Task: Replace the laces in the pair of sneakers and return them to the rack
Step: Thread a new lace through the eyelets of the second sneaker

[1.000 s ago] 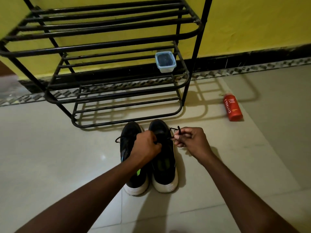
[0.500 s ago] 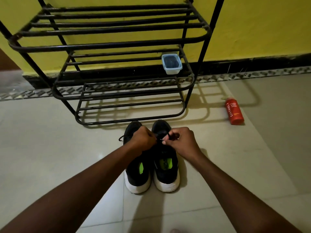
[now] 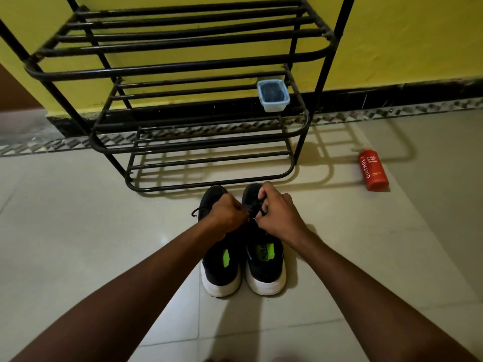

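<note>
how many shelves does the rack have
3 in view: top shelf, middle shelf with a tub at its right end, and bottom shelf near the floor. The posts run out of frame, so more may sit above.

Two black sneakers point(image 3: 222, 279) point(image 3: 265, 274), one metal rack point(image 3: 170, 67), one lidded plastic box point(image 3: 273, 97), one red bottle point(image 3: 373, 171), two hands point(image 3: 228, 218) point(image 3: 281, 218)
</note>
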